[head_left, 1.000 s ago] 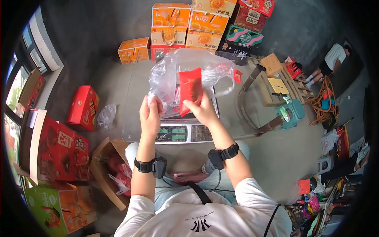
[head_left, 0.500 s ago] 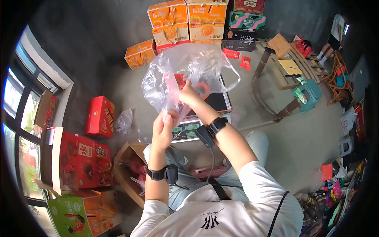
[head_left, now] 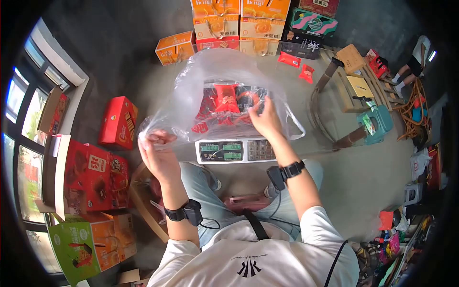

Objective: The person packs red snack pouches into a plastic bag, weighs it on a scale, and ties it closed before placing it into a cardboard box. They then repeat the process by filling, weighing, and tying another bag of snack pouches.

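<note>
A clear plastic bag (head_left: 189,91) is spread over the scale (head_left: 234,150), whose keypad and green displays show at the front. My left hand (head_left: 158,150) has its fingers curled on the bag's left edge. On the bag's right side is my right hand (head_left: 267,117), fingers apart near the film; no object shows in it. Between the hands lie a red packet (head_left: 226,98) and an orange ring (head_left: 248,99), seen at or through the film. Red print shows at the lower left of the bag.
Orange cartons (head_left: 216,26) are stacked behind the glass table (head_left: 291,115). Two red packets (head_left: 306,73) lie at its back right. A red box (head_left: 119,123) and open cartons stand left. Far right, a person (head_left: 415,60) stands near a wooden pallet.
My hands have moved apart, the left one to the left and the right one to the right. The bag is spread wider, and the red packet and ring show more fully.
</note>
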A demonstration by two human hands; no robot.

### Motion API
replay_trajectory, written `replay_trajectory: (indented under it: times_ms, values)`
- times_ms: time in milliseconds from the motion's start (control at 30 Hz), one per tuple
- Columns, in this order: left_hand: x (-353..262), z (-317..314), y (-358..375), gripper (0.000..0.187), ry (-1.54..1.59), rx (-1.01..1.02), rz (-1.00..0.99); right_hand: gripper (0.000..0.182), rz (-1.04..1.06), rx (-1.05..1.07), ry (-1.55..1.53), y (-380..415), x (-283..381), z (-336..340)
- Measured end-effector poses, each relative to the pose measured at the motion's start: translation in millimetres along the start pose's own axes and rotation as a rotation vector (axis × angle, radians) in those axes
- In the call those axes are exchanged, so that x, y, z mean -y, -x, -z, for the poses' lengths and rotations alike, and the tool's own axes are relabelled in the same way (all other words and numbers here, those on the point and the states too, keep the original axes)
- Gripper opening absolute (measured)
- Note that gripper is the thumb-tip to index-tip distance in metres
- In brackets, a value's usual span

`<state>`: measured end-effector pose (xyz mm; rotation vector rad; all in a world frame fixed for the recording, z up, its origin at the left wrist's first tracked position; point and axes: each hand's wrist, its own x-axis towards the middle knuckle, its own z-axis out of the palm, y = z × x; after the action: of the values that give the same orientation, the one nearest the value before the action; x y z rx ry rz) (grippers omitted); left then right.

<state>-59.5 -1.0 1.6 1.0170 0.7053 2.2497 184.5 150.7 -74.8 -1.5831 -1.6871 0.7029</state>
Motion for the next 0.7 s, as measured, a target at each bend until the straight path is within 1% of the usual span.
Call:
replay_trajectory:
  times_ms: [33,67,133,167,200,233,267,300,333,367,433,500,567,633,700]
  values:
    - [-0.3,-3.5,-1.3,0.021,0.003,-0.039,-0.013,0.075,-0.055,-0.013,0.062,8.5,-0.3,17.5]
    - [0.8,-6.4,-1.7,0.023,0.008,-0.079,-0.023,0.075,0.026,-0.063,0.136,15.2,-16.1,23.4]
    - [7.0,-8.7,-2.3,0.025,-0.019,-0.096,-0.001,0.069,-0.089,0.038,0.136,49.1,3.7,52.9]
    - [11.9,-9.3,-2.4,0.027,-0.050,-0.109,0.015,0.055,0.263,-0.083,-0.017,67.5,-10.4,55.6]
    - [19.2,-7.5,-2.1,0.027,-0.021,-0.084,0.036,0.040,0.263,-0.063,-0.188,90.1,9.3,71.1]
    - [26.2,-9.1,-0.3,0.027,-0.002,-0.081,0.047,0.028,0.345,-0.017,-0.297,107.7,14.7,86.1]
    - [32.2,-10.5,1.9,0.026,-0.035,-0.071,0.077,0.021,0.410,0.062,-0.372,123.0,9.0,97.3]
    - [37.6,-10.8,3.8,0.026,-0.072,-0.060,0.106,0.010,0.546,0.087,-0.406,128.0,-3.2,105.3]
    - [42.3,-9.3,5.3,0.025,-0.129,-0.012,0.107,0.008,0.509,0.006,-0.508,129.3,-17.4,106.2]
    - [46.6,-8.3,6.7,0.025,-0.124,-0.009,0.119,0.009,0.469,-0.076,-0.610,126.7,-35.6,103.4]
    - [53.7,-7.1,10.2,0.025,-0.216,0.012,0.157,0.012,0.149,-0.310,-0.800,91.4,-84.4,94.0]
    - [58.9,-9.4,11.7,0.024,-0.236,0.021,0.169,0.013,-0.068,-0.475,-0.596,30.4,-128.1,93.6]
    - [61.3,-13.1,12.6,0.024,-0.213,-0.002,0.213,0.019,-0.096,-0.546,-0.476,-33.8,-188.0,88.1]
    - [58.5,-21.7,12.7,0.024,-0.238,-0.029,0.226,0.033,0.090,-0.574,-0.085,-102.2,-249.3,82.1]
    - [54.9,-29.7,11.4,0.023,-0.259,0.064,0.199,0.054,0.015,-0.454,0.182,-151.3,-252.1,89.3]
